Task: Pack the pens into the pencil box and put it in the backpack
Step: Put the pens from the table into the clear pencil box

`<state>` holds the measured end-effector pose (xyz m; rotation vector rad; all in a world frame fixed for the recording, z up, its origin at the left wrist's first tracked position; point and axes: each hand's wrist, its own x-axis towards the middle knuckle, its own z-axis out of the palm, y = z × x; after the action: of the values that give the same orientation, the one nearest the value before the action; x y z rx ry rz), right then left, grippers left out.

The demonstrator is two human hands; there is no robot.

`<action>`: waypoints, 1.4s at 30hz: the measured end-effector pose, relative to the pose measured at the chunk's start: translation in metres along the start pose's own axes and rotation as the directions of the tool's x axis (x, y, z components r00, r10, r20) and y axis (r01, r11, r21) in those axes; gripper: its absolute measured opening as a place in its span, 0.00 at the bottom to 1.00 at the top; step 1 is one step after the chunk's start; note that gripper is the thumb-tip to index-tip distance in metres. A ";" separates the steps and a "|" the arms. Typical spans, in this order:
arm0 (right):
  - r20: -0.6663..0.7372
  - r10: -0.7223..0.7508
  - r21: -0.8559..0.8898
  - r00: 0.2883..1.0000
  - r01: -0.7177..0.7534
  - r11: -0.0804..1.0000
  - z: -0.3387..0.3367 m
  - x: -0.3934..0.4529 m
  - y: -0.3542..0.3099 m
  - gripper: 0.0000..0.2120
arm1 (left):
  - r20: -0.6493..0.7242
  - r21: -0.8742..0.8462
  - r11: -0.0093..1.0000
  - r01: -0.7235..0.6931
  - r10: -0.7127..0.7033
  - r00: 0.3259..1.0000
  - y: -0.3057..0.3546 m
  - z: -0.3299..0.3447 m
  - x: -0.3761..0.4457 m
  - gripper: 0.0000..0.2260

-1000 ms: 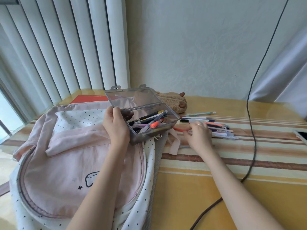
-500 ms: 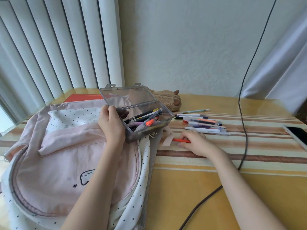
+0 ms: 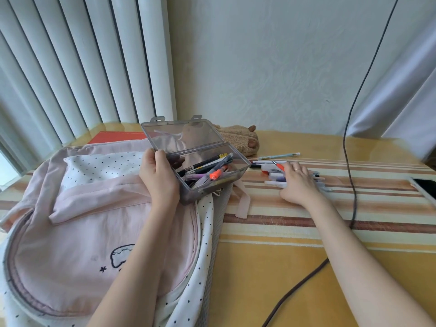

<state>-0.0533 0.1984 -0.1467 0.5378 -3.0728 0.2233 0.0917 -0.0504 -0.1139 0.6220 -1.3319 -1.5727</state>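
A clear grey pencil box (image 3: 213,193) stands open on the top edge of a pink and white dotted backpack (image 3: 82,220), with its lid (image 3: 184,135) tilted back. Several pens (image 3: 207,168) lie inside it, one with an orange cap. My left hand (image 3: 158,180) grips the box by its left end. My right hand (image 3: 297,182) rests palm down on a pile of loose pens (image 3: 273,177) on the striped table to the right of the box. A red pen (image 3: 279,166) sticks out from under its thumb and forefinger. A pale blue pen (image 3: 278,156) lies apart behind the pile.
A brown plush pouch (image 3: 243,140) lies behind the box. A red book (image 3: 113,138) shows behind the backpack. A dark cable (image 3: 349,161) hangs down the wall and crosses the table on the right. A phone (image 3: 424,185) lies at the right edge. A pink backpack strap (image 3: 243,204) lies on the table.
My right hand picked the red pen off the table near the backpack strap and moved back right onto the pen pile. The left hand and box held still.
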 end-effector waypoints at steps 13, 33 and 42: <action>0.138 0.015 -0.039 0.990 -0.010 0.999 -0.012 0.005 -0.003 0.26 | 0.020 -0.023 1.000 -0.006 0.006 1.000 -0.002 0.002 -0.002 0.08; -0.495 0.011 0.641 0.869 0.357 0.679 -0.026 -0.020 -0.071 0.11 | 0.014 -0.066 0.997 0.025 -0.024 1.000 0.000 0.001 -0.003 0.10; -0.434 -0.308 0.834 0.846 0.507 0.217 -0.074 -0.020 -0.155 0.16 | 0.201 0.044 0.998 -0.041 0.031 0.979 0.000 0.006 -0.006 0.11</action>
<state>0.0171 0.0709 -0.0532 1.2138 -2.1042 1.9526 0.0891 -0.0428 -0.1133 0.4748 -1.5252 -1.6109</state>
